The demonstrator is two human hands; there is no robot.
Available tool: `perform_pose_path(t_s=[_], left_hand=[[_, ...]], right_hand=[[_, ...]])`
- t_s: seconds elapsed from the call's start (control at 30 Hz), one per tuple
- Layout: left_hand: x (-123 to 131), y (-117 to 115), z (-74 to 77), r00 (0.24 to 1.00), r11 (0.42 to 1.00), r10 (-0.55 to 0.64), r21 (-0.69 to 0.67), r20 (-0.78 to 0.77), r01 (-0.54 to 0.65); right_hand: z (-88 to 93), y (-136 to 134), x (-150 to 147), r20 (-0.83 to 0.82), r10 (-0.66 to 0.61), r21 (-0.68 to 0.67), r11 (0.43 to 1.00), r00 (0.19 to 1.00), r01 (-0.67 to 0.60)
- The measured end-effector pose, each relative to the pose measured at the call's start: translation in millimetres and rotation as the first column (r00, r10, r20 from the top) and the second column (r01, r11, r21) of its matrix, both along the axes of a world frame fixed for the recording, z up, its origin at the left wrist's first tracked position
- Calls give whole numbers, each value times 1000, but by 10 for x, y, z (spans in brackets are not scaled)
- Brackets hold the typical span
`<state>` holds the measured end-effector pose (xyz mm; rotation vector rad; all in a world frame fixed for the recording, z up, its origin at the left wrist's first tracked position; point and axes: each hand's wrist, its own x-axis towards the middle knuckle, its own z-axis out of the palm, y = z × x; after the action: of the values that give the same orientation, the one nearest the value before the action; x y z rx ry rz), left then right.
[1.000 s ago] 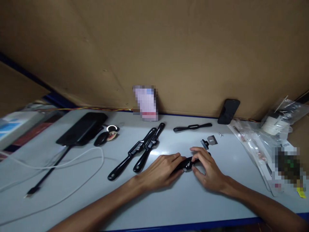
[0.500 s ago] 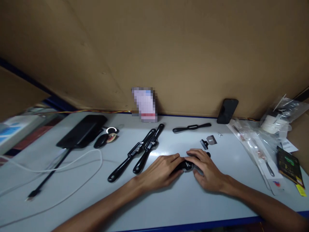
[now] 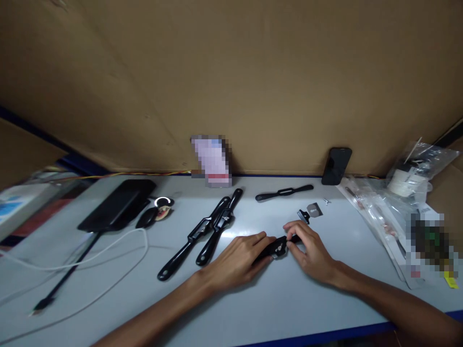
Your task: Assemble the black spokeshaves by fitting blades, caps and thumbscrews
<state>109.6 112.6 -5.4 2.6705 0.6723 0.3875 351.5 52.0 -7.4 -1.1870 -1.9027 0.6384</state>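
A black spokeshave (image 3: 278, 247) lies low over the table between my hands, its metal screw facing up. My left hand (image 3: 241, 254) is wrapped round its left handle. With thumb and fingers pinched, my right hand (image 3: 307, 246) grips it at the right end of its middle body; the fingertips partly hide that spot. Just beyond are a small black cap piece (image 3: 303, 216), a grey metal blade (image 3: 314, 210) and a small silver screw (image 3: 327, 202). Farther back lies a bare spokeshave body (image 3: 284, 193). To the left, two spokeshaves (image 3: 199, 230) (image 3: 220, 225) rest side by side, touching.
A black box-like device (image 3: 117, 205) with a cable, a white cable (image 3: 146, 241) and a black mouse-shaped object (image 3: 146, 218) occupy the left. A phone (image 3: 337, 166) leans on the cardboard wall (image 3: 271, 86). Plastic packages (image 3: 379, 226) and a white roll (image 3: 407, 183) are at right.
My right hand has drawn its fingers into a pinch by the spokeshave's middle, uncovering more of the body. My left hand keeps its hold. The view has shifted slightly.
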Motion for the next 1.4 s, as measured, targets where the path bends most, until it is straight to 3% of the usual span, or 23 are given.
perform_pose_path(t_s=[0.13,0.47,0.67,0.93,1.03,1.17,1.4], left_hand=[[1,-7,5,1000,1000,0,-7,-11,0],[10,-5,15,1000,1000,2,3,-13,-2],[4,-4,17,1000,1000,2,-3,-15,-2],[5,-1,7,1000,1000,3,-13,0,-3],[7,-2,4,1000,1000,2,-13,9,-2],[13,-5,7,1000,1000,7,-12,10,-7],[30,-6,30,1000,1000,12,-4,-14,-12]], right_hand=[[46,-32,-8,8,59,0,998,998,-59],[3,-16,10,14,10,-94,996,1000,-8],[-12,-43,37,203,146,-211,972,968,-102],[-76,-39,56,196,116,-161,983,974,-85],[-26,-47,48,155,88,-87,993,984,-75],[53,-72,17,220,67,133,986,973,-98],[68,-19,-7,527,14,449,845,850,-292]])
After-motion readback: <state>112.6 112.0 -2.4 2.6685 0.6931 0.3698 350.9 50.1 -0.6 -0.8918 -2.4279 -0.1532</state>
